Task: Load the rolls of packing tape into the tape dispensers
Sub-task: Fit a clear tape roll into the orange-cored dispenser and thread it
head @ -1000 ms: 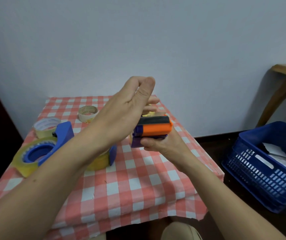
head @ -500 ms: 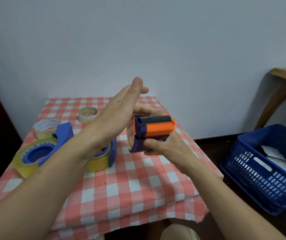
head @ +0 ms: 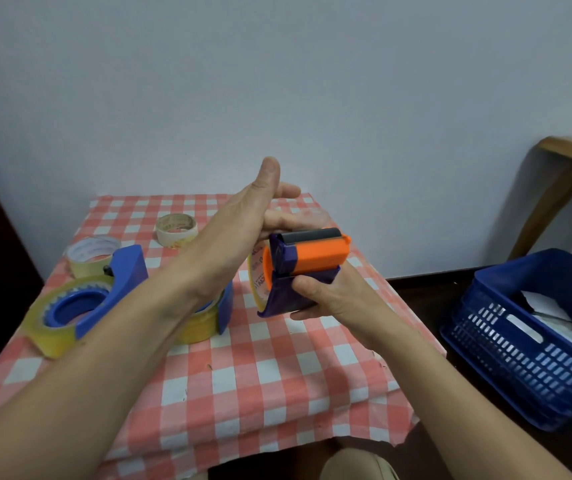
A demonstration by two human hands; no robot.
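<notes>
My right hand [head: 326, 299] grips a purple and orange tape dispenser [head: 303, 268] above the table, with a yellowish tape roll [head: 256, 282] showing at its left side. Beside that roll my left hand [head: 243, 230] is held flat with straight fingers and the thumb up, its palm close against the roll; contact is hidden. A blue dispenser [head: 118, 289] holding a yellow tape roll [head: 52, 327] lies at the table's left. Another blue dispenser with a yellow roll [head: 208, 320] sits partly behind my left forearm.
Two loose tape rolls lie at the back left of the red-checked tablecloth [head: 243, 375]: a clear one [head: 92, 254] and a cream one [head: 176, 230]. A blue plastic crate [head: 527, 337] stands on the floor to the right, below a wooden table [head: 568, 174].
My left hand went from bent over the dispenser's top to flat and upright at its left side. The dispenser turned so the roll faces left and sank slightly.
</notes>
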